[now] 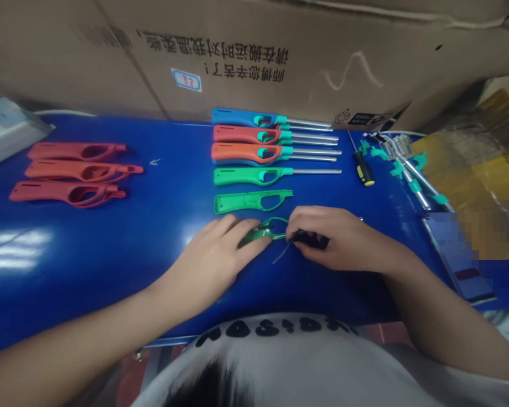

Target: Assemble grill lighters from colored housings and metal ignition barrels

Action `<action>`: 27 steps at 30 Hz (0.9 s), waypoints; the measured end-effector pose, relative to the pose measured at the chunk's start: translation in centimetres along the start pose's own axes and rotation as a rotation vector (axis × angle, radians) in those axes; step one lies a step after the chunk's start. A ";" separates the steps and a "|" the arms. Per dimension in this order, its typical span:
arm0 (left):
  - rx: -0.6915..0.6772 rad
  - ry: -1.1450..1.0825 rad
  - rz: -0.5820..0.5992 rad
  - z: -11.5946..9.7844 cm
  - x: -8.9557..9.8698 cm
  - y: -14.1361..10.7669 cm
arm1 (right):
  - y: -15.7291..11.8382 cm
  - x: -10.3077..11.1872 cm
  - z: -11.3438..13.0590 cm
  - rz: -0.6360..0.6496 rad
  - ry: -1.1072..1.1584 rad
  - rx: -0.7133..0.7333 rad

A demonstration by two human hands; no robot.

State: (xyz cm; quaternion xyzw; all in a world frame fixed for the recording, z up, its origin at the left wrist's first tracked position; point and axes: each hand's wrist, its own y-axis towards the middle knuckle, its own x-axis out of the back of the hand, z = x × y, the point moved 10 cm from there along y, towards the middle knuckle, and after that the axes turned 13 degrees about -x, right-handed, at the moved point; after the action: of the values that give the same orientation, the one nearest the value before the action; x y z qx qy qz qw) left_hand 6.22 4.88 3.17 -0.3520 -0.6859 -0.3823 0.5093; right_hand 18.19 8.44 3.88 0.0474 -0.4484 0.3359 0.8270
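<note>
My left hand (pixel 223 249) has its fingers closed on a green lighter shell (pixel 251 235) lying on the blue table, and covers much of it. At the shell's right end, my right hand (pixel 341 234) pinches a small black part (pixel 316 239); its exact kind is hidden by my fingers. A thin wire (pixel 281 254) sticks out below the right fingertips. Just beyond my hands lies another green half shell (pixel 233 202), its hollow side up. Farther back is a green gas lighter (pixel 233 176) with a metal tube and a teal trigger.
Several blue, red and orange lighters (pixel 237 134) lie in a row behind. Red and orange shells (pixel 46 191) rest at left. A screwdriver (pixel 363 168), metal tubes with teal parts (pixel 411 178) and a phone-like slab (pixel 453 254) are at right. A cardboard box (pixel 237 34) walls off the back.
</note>
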 end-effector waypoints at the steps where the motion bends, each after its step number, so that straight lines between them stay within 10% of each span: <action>1: -0.002 0.003 -0.004 0.0 0.1 0.0 | 0.0 -0.1 0.2 0.006 -0.015 0.013; 27: 0.005 -0.016 -0.002 -0.1 0.5 0.0 | -0.7 0.5 0.9 -0.238 -0.262 0.117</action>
State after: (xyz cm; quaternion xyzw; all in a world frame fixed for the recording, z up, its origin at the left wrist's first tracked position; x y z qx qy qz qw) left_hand 6.17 4.85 3.70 -0.3531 -0.6915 -0.3782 0.5042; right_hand 18.13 7.78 4.95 0.1915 -0.5233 0.2518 0.7912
